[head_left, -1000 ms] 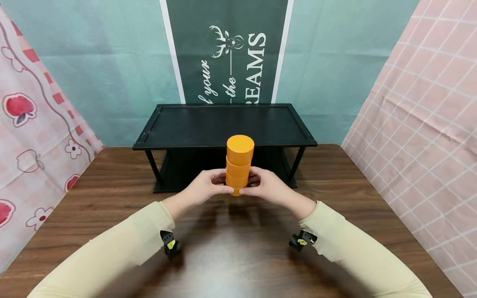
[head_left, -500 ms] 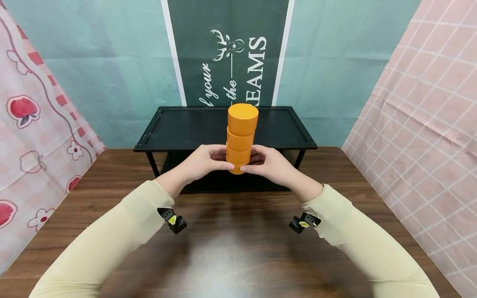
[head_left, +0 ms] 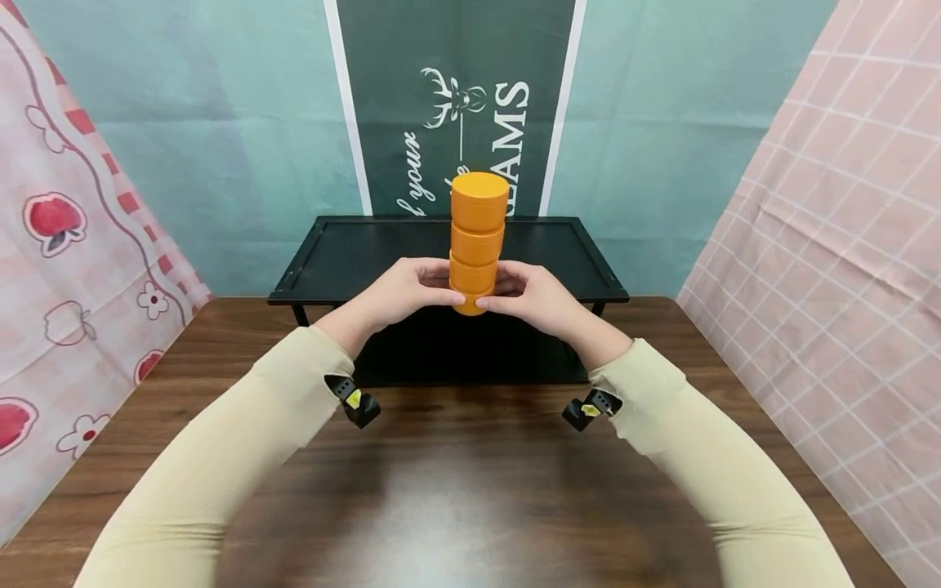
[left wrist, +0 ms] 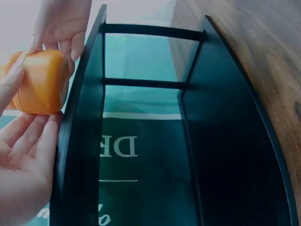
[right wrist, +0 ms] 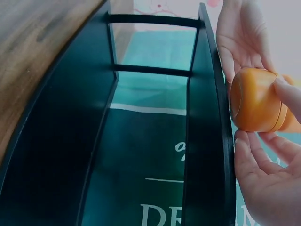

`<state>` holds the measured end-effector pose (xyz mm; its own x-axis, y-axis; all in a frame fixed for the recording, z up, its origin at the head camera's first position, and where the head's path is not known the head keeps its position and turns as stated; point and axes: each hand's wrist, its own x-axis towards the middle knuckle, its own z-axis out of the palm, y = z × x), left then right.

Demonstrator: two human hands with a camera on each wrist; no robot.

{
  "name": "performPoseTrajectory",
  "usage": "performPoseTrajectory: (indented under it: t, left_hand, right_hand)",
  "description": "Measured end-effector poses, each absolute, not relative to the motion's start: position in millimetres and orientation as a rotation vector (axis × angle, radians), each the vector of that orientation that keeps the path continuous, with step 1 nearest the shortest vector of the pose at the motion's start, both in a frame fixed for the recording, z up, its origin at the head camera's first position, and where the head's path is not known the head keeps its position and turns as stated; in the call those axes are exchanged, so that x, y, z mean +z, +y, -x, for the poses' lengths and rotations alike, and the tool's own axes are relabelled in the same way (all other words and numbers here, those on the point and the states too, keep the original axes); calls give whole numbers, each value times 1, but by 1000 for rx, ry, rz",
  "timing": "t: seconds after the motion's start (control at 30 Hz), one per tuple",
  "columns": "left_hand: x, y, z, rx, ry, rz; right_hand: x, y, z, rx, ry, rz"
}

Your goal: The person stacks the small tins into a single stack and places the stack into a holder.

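A tall stack of orange round containers [head_left: 478,237], several sections high, stands upright between my two hands. My left hand [head_left: 412,294] grips its lowest section from the left, thumb across the front and fingers round the side. From the right, my right hand [head_left: 540,300] holds the same section, its thumb close to the other one. In the head view the stack overlaps the top shelf of a black two-tier rack [head_left: 382,249]. The bottom orange container [left wrist: 44,82] is close over the front part of that shelf in the left wrist view. Its rounded base [right wrist: 254,99] shows in the right wrist view too.
The rack's lower shelf [head_left: 470,359] rests on the brown wooden table [head_left: 456,482]. Behind hangs a green cloth [head_left: 220,147] with white lettering. A fruit-printed cloth [head_left: 95,269] borders the left and a pink checked cloth [head_left: 845,269] the right.
Both hands have lifted the stack up and forward, from in front of the rack to over its top shelf edge. The grip has stayed the same.
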<state>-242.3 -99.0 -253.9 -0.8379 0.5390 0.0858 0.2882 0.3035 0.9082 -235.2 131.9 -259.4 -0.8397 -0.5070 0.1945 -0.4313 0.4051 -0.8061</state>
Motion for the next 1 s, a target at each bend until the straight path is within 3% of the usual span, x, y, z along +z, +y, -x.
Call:
performPoseTrajectory:
  t: [0.57, 1.0]
  left_hand:
    - [-260, -98, 285, 1608, 2318, -629]
    - [-259, -99, 292, 1629, 2258, -577]
  right_hand:
    - [-265, 124, 276, -1443, 2582, 772]
    - [-265, 116, 280, -1399, 2680, 690]
